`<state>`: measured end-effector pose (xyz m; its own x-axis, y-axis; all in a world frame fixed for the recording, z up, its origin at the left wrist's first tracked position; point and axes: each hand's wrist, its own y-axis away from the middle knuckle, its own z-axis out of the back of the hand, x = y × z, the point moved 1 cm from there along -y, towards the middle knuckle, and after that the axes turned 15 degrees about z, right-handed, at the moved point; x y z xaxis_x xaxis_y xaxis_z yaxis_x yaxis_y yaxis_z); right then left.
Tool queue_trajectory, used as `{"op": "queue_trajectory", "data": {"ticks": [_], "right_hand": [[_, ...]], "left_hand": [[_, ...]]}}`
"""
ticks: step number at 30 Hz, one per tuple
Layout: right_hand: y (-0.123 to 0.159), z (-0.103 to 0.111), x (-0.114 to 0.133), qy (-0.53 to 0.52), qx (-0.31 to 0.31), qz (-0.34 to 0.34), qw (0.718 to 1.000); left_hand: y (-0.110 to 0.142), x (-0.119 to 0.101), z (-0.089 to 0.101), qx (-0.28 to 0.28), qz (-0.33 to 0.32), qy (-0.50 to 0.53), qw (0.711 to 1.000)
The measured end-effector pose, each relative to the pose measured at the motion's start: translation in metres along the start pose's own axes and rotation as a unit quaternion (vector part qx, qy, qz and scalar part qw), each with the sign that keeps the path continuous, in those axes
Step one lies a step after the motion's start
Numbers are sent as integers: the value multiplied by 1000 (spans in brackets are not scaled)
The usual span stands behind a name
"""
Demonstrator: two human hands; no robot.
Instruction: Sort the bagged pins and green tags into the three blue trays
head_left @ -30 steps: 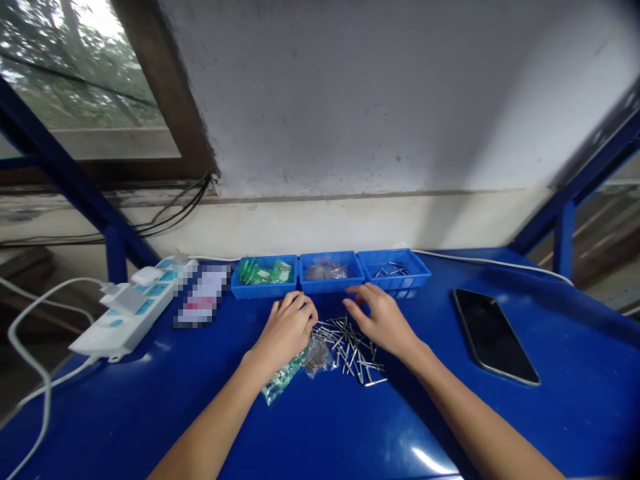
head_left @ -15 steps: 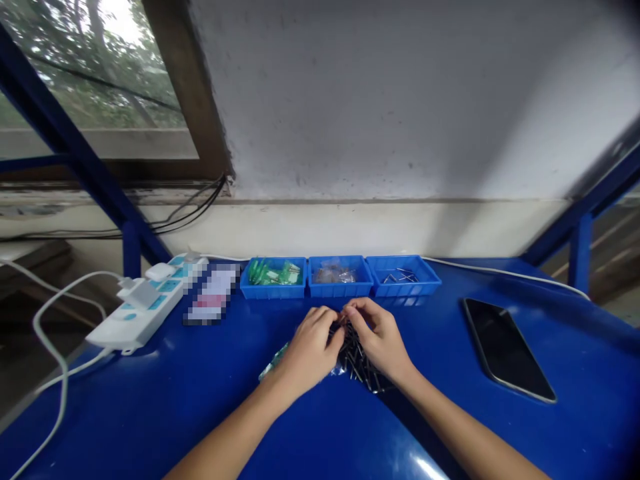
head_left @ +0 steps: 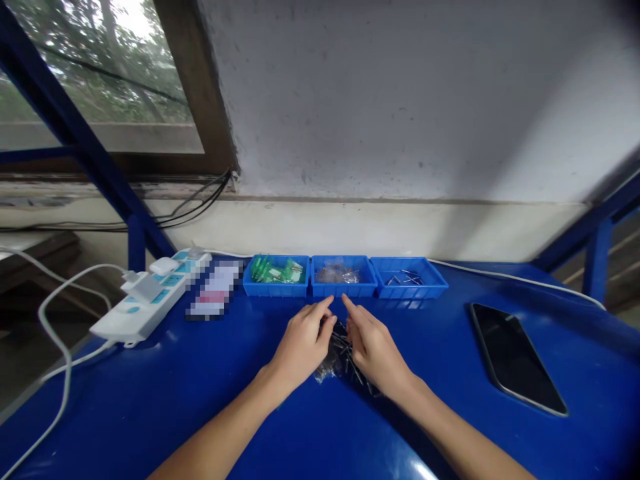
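My left hand point(head_left: 303, 341) is over the middle of the blue table, its index finger stretched forward and its thumb bent in beside the curled fingers. Facing it, my right hand point(head_left: 376, 348) also points its index finger forward while the other fingers curl inward. Whatever the curled fingers hold is hidden. Between and beneath the hands lies a pile of dark, thin metal pins or screws point(head_left: 345, 350), partly covered by my right hand. A crumpled clear plastic bag point(head_left: 327, 369) shows just below my left hand.
Behind the hands, three blue bins stand in a row: one with green packets point(head_left: 277, 272), one with clear packets point(head_left: 339, 273), one with a few metal pins point(head_left: 405, 277). A phone point(head_left: 517, 359) lies right; a power strip point(head_left: 143, 303) with white cables lies left.
My fingertips have moved apart, and both index fingers now stretch forward. The green packet beside my left hand is out of sight, and more of the clear bag shows. The view has shifted slightly.
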<state>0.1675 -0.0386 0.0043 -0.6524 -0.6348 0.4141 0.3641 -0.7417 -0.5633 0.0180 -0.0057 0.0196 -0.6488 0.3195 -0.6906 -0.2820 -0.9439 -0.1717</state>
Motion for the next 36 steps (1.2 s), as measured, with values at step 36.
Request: {"op": "queue_trajectory", "data": {"ticks": [36], "right_hand": [[-4, 7, 18, -144, -15, -53, 988]], "left_hand": [[-2, -8, 18, 68, -102, -103, 987]]}}
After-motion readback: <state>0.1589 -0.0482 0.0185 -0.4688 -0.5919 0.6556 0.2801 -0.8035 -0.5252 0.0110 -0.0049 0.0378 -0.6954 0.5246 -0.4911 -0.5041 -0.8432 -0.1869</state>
